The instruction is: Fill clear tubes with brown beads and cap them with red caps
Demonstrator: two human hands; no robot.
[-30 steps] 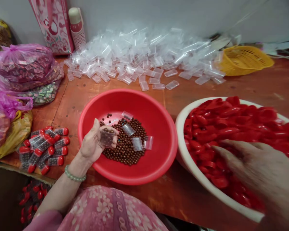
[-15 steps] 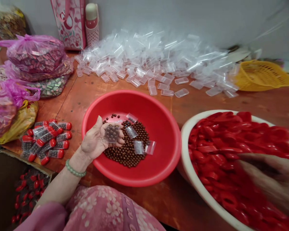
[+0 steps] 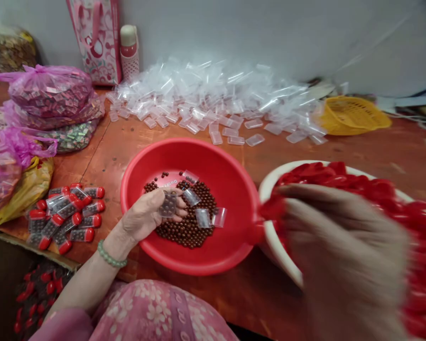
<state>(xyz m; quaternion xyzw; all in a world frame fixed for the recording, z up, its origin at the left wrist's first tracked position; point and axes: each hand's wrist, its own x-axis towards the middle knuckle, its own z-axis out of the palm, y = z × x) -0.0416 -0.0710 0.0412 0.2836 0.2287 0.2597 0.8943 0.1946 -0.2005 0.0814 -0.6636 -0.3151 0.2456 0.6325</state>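
Left hand [image 3: 144, 213] holds filled case [image 3: 168, 204] near white lettering [image 3: 169, 183].

From here I see my left forearm [image 3: 85, 284] angled up to the red basin [image 3: 227, 177], the left hand [image 3: 144, 213] over its left part, palm partly upturned, thumb and fingers gripping. My right hand [image 3: 341, 241], blurred, is at the basin's right, back showing, fingertips pinched and pointing toward it.
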